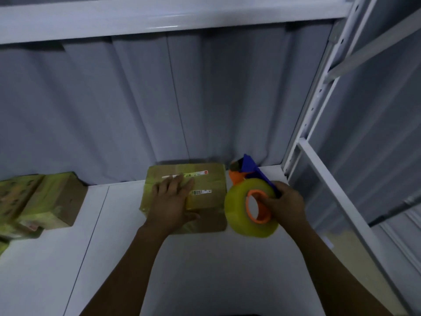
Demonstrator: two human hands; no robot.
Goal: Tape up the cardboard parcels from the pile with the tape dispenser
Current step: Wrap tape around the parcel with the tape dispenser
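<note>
A flat cardboard parcel [209, 179] with white labels and yellowish tape lies on the white shelf [127, 247] against the back wall. My left hand [173, 199] lies flat on its top, fingers straight. My right hand [284, 201] grips the tape dispenser [250, 172], blue frame with an orange hub, just right of the parcel. Its large yellowish tape roll [239, 215] faces me. A pile of taped cardboard parcels [38, 199] sits at the left edge of the shelf.
A corrugated grey wall [182, 99] closes the back. A white shelf beam [159, 17] runs overhead. White metal rack uprights [319, 99] stand at the right, close to the dispenser.
</note>
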